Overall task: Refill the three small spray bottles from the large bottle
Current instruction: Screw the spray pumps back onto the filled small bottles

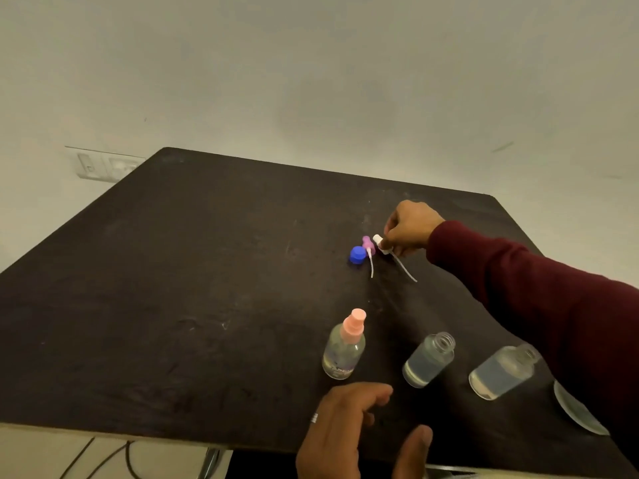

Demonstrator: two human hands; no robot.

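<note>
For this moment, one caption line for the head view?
Right hand pinches a white sprayer on the table; two small bottles stand uncapped.

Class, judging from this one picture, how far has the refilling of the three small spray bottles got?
Done, it seems: the pink-capped bottle stands closed with liquid inside, and the two open bottles hold liquid too. In hand: the right hand grips the white spray top. Left: fitting that top and the purple spray top, then the blue cap.
</note>
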